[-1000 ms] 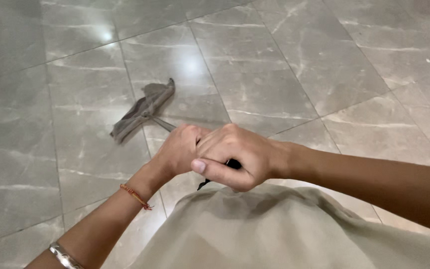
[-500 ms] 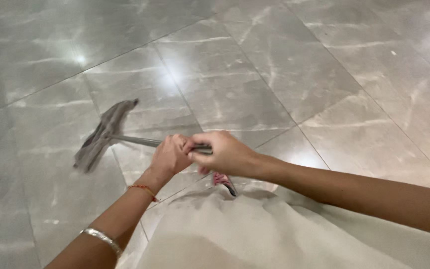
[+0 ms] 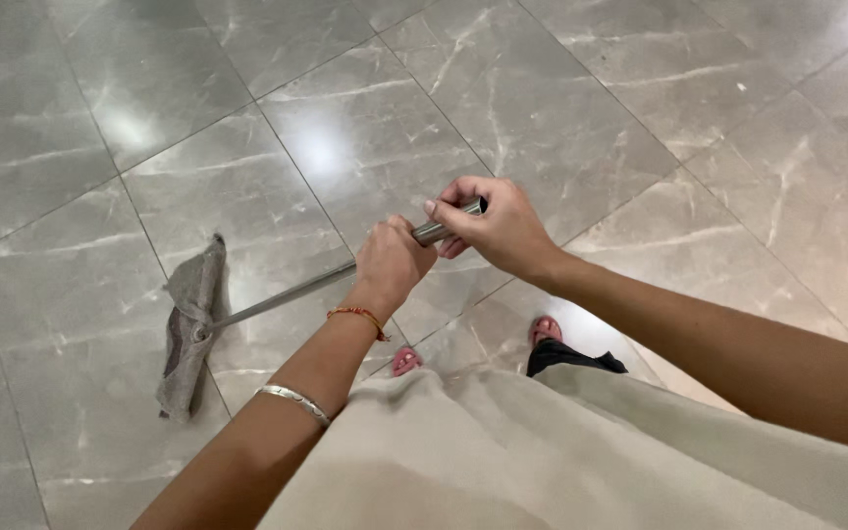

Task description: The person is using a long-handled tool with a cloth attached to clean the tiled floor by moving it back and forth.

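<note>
At the left, a flat mop head (image 3: 188, 334) lies on the floor (image 3: 561, 108), a long narrow pad wrapped in limp grey cloth, rumpled at its upper end and running roughly up and down in the view. The floor is polished grey stone tile with pale veins and thin grout lines, glossy enough to throw back soft blobs of ceiling light.

From the middle of the pad a slim metal handle (image 3: 287, 294) rises at a slant toward the right, a smooth tube with a dull silver sheen. The left hand (image 3: 392, 260) is closed around it in a full fist, knuckles up; its wrist carries a thin orange thread band (image 3: 355, 315), and farther down the forearm sits a plain silver bangle (image 3: 292, 399).

Just beyond it, the right hand (image 3: 493, 224) wraps the very top of the tube, fingers curled over and the thumb laid along it, so that the open round end of the handle shows at the fingertips (the two hands sit nearly touching, one below the other on the shaft).

Below the arms hangs loose, matte beige cloth of the person's garment (image 3: 542, 461). Two pink sandals (image 3: 545, 328) peek out above its edge on the tiles, with a dark trouser hem (image 3: 571, 357) beside the right one.
</note>
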